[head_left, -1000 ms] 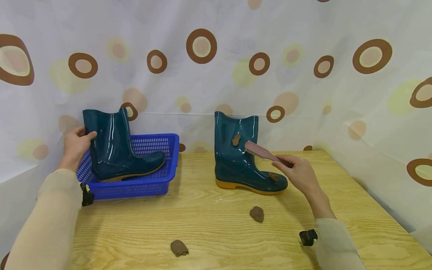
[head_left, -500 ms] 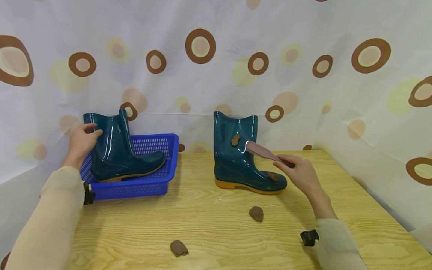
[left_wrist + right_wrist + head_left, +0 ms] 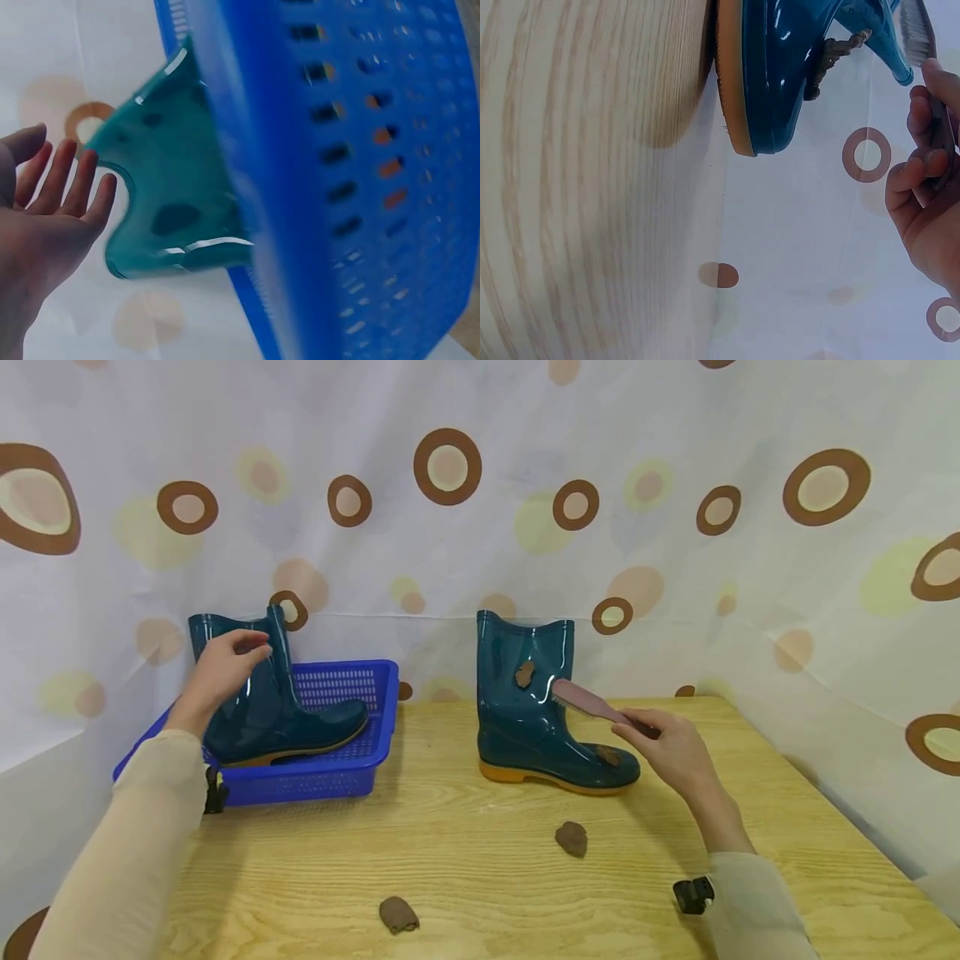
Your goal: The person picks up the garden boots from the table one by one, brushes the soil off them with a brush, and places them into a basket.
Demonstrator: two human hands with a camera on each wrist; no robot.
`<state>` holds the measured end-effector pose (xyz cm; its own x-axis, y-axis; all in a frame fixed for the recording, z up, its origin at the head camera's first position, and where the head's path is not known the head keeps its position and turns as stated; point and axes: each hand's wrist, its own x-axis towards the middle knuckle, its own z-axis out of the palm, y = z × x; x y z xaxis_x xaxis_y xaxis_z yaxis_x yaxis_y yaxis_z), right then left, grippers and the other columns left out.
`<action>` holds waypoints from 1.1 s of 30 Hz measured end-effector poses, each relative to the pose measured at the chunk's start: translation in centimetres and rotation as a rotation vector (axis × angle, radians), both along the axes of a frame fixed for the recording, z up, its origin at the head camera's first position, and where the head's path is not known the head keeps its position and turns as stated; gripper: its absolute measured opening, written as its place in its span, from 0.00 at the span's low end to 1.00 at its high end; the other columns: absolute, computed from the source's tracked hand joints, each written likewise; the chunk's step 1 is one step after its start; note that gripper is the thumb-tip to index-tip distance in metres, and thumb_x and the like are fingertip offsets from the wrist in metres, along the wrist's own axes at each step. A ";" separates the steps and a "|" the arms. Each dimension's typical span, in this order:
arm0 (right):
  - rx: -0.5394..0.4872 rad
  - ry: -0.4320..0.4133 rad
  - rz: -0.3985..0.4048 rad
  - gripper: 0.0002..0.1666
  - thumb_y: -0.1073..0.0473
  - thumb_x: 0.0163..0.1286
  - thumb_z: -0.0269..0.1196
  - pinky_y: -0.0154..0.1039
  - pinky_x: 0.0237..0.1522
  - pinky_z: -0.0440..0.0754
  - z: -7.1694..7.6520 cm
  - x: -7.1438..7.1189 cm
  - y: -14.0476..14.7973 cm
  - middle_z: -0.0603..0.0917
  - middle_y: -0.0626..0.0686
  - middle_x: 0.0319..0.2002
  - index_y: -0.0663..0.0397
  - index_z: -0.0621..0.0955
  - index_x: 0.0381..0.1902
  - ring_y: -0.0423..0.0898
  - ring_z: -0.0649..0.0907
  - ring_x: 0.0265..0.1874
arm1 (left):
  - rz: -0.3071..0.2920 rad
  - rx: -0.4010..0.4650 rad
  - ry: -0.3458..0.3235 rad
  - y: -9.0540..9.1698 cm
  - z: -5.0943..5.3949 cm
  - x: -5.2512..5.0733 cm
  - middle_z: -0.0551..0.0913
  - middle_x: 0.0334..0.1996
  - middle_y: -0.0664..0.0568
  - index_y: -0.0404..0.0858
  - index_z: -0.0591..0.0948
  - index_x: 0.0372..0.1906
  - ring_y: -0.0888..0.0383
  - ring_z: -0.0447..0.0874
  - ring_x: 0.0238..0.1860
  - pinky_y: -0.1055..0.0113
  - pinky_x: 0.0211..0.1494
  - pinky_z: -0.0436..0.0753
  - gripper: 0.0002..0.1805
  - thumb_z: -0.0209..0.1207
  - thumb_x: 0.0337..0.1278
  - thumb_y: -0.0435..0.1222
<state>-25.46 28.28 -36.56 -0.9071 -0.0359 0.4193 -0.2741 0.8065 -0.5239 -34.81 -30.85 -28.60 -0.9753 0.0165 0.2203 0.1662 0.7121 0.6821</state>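
Note:
One dark teal rubber boot (image 3: 315, 727) stands in a blue plastic basket (image 3: 300, 787) on the left. In front of its shaft is my left hand (image 3: 225, 670), fingers loosely extended and holding nothing; the left wrist view shows the hand (image 3: 52, 210) apart from the boot. A second teal boot (image 3: 513, 718) with a tan sole stands upright on the table, brown clumps stuck on its shaft (image 3: 524, 674) and toe (image 3: 607, 755). My right hand (image 3: 675, 756) grips the dark handle of a pinkish brush (image 3: 585, 697), its bristles near the shaft; contact cannot be told.
Two loose brown clumps lie on the wooden table (image 3: 465, 852): one clump (image 3: 572, 839) before the right boot, another clump (image 3: 398, 914) nearer the front edge. A patterned sheet (image 3: 450, 560) hangs close behind the boots and basket.
My left hand has let go of the left boot's shaft and moved right, in front of it. The brush has shifted slightly right and down. Both boots stand where they were.

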 end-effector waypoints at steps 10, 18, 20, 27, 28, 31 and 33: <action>-0.011 -0.004 -0.002 0.27 0.43 0.71 0.62 0.36 0.39 0.79 -0.1 0.0 -0.1 0.88 0.60 0.47 0.57 0.84 0.56 0.50 0.82 0.39 | -0.081 0.002 0.005 3.9 1.1 -0.2 0.71 0.65 0.33 0.35 0.67 0.70 0.37 0.68 0.65 0.37 0.70 0.66 0.27 0.48 0.76 0.46; -0.004 0.006 -0.004 0.26 0.44 0.71 0.62 0.33 0.38 0.79 -0.1 0.2 0.0 0.88 0.60 0.48 0.57 0.84 0.56 0.50 0.83 0.40 | -0.158 0.010 0.032 7.5 1.0 -0.5 0.75 0.61 0.34 0.35 0.69 0.69 0.39 0.73 0.61 0.41 0.67 0.73 0.26 0.48 0.76 0.45; -0.004 0.004 -0.006 0.26 0.44 0.71 0.62 0.33 0.38 0.79 -0.2 0.2 0.1 0.88 0.60 0.48 0.57 0.84 0.56 0.50 0.83 0.40 | -0.170 0.011 0.038 8.3 1.0 -0.7 0.76 0.61 0.34 0.35 0.70 0.69 0.39 0.74 0.61 0.42 0.66 0.74 0.25 0.49 0.76 0.44; -0.006 0.016 -0.003 0.26 0.44 0.71 0.63 0.32 0.37 0.78 -0.1 0.1 0.1 0.88 0.61 0.47 0.57 0.84 0.56 0.50 0.83 0.39 | -0.219 0.018 0.027 10.6 0.9 -1.1 0.76 0.62 0.37 0.36 0.70 0.68 0.39 0.75 0.62 0.45 0.67 0.75 0.25 0.50 0.75 0.45; -0.006 0.017 -0.003 0.26 0.44 0.71 0.63 0.32 0.37 0.78 -0.1 0.1 0.2 0.88 0.61 0.47 0.57 0.84 0.56 0.50 0.83 0.39 | -0.227 0.016 0.026 10.9 0.8 -1.1 0.77 0.62 0.38 0.37 0.70 0.68 0.40 0.75 0.61 0.45 0.66 0.75 0.25 0.51 0.75 0.45; -0.006 0.015 -0.002 0.26 0.44 0.71 0.63 0.32 0.37 0.79 0.0 0.1 0.2 0.88 0.61 0.48 0.57 0.84 0.56 0.50 0.83 0.39 | -0.258 0.004 0.026 11.8 0.7 -1.3 0.77 0.62 0.38 0.37 0.71 0.68 0.42 0.76 0.61 0.46 0.66 0.75 0.25 0.51 0.74 0.46; -0.008 0.014 -0.003 0.26 0.44 0.71 0.63 0.31 0.37 0.79 0.1 0.2 0.2 0.88 0.61 0.48 0.57 0.84 0.56 0.50 0.83 0.39 | -0.283 -0.005 0.025 12.4 0.8 -1.4 0.77 0.61 0.38 0.37 0.71 0.68 0.42 0.76 0.60 0.46 0.66 0.75 0.25 0.51 0.75 0.46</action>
<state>-25.28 28.48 -36.51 -0.9012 -0.0296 0.4324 -0.2792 0.8029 -0.5268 -36.23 -18.40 -27.85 -0.9260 0.2881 0.2438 0.3755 0.6385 0.6718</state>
